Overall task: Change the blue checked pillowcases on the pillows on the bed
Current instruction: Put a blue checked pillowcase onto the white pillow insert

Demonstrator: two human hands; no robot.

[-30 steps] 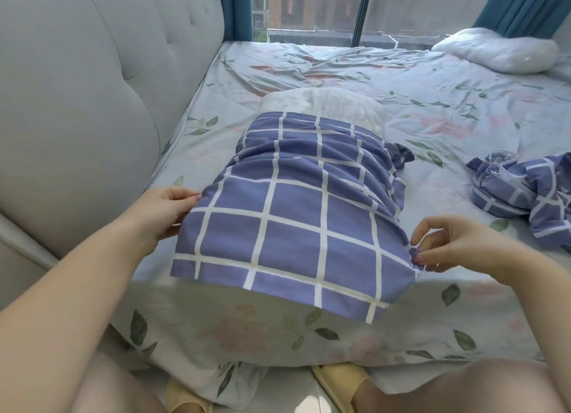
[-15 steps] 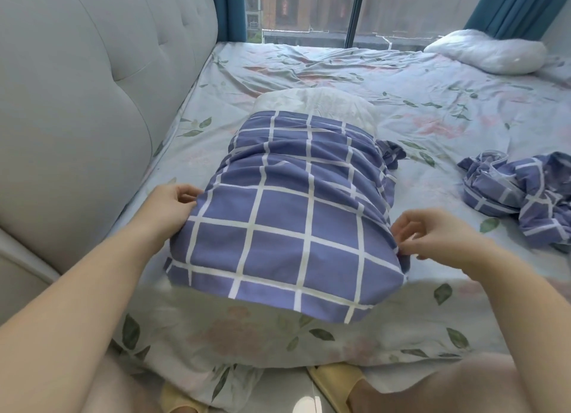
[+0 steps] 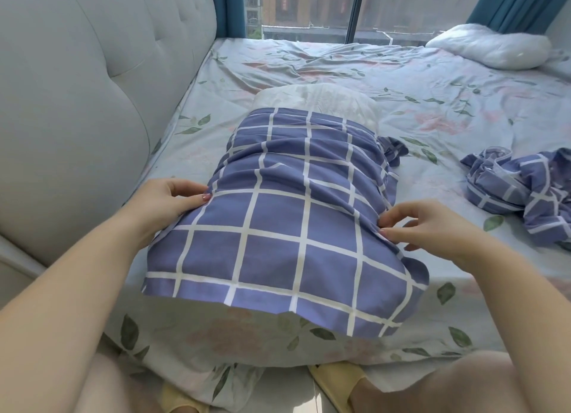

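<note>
Two hands are placed at the sides of a blue-and-white checked fabric pillowcase (image 3: 293, 227), which is drawn partway over a white pillow (image 3: 318, 98) on the floral-sheeted bed (image 3: 432, 103). Its left edge is pinched by the left hand (image 3: 167, 202), its right edge by the right hand (image 3: 432, 230). A crumpled blue checked pillowcase (image 3: 519, 193) lies well apart, to its right.

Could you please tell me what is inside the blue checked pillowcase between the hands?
A white pillow: its far end sticks out of the pillowcase; the rest is covered by the fabric.
</note>
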